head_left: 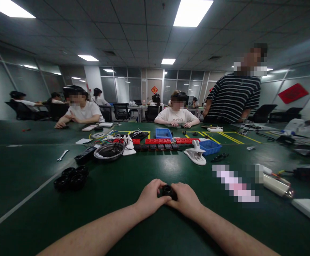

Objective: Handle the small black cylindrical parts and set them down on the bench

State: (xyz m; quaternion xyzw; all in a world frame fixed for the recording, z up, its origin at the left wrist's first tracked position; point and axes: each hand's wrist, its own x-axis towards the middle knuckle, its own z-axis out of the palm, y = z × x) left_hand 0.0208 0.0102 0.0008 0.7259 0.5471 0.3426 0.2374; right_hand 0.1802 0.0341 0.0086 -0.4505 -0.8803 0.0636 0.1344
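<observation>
The left hand [152,197] and the right hand [185,199] are meeting at the near middle of the green counter [104,192], and both are closing on one small black round part [167,191] with a hole in its top. The left grip is clamping its left side with thumb and fingers; the right grip is clamping its right side, fingers curling over the edge and partly hiding it. The part is sitting between the hands, just above or on the counter; which of the two cannot be told.

A cluster of black rings [77,177] is lying to the left, near a wrench [63,155]. Beyond the hands, a row of red modules [157,141] is showing pale printed marks too small to read, with black modules [161,146] lying in front of it. A white clip [197,155] is standing beside a blue tray [213,151].

To the right, a pink-and-white item [236,185] is appearing as blurred blocks, hiding any print. Across the counter, a seated co-worker is wearing a white shirt [178,115] bearing a line drawing like a cat's face. On the back wall, a red diamond sign [154,90] is carrying a gold design too small to read.
</observation>
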